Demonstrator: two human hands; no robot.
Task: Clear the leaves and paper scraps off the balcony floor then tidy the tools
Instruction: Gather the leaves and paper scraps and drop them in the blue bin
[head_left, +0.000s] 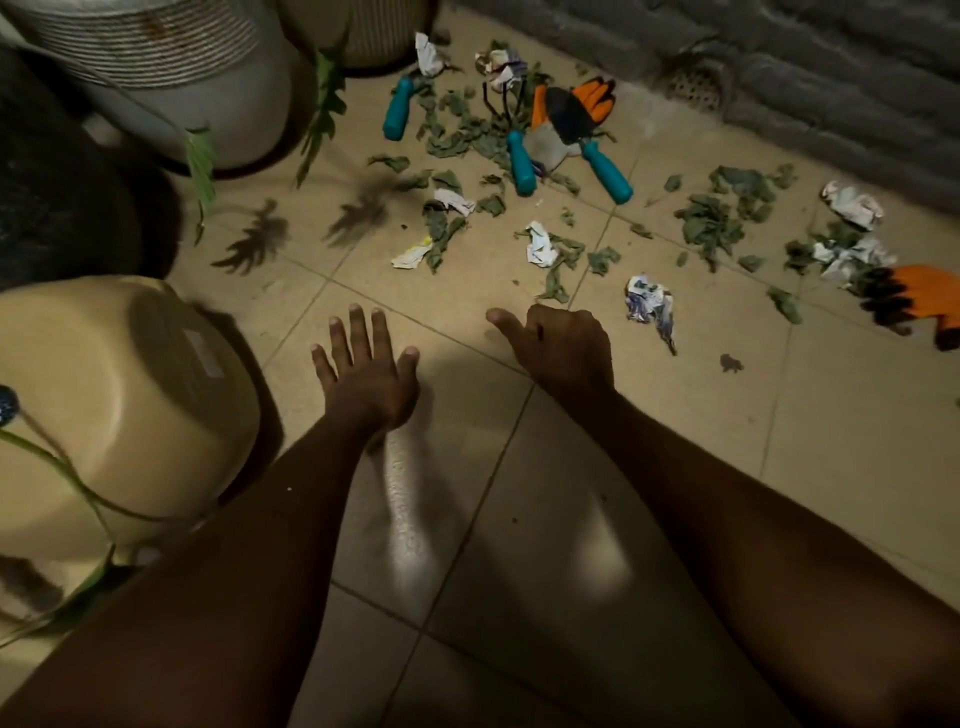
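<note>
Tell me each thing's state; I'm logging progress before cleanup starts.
left hand: open, fingers spread, empty
right hand: fingers curled, thumb out, empty
tub: upturned
leaves: scattered on floor
paper scraps: crumpled, uncollected
trowel: lying on a glove
hand rake: lying among leaves

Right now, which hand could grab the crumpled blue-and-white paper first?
Probably the right hand: the crumpled paper lies just past it on its right side, with nothing between them. The left hand is spread open farther off, on the other side.
</note>
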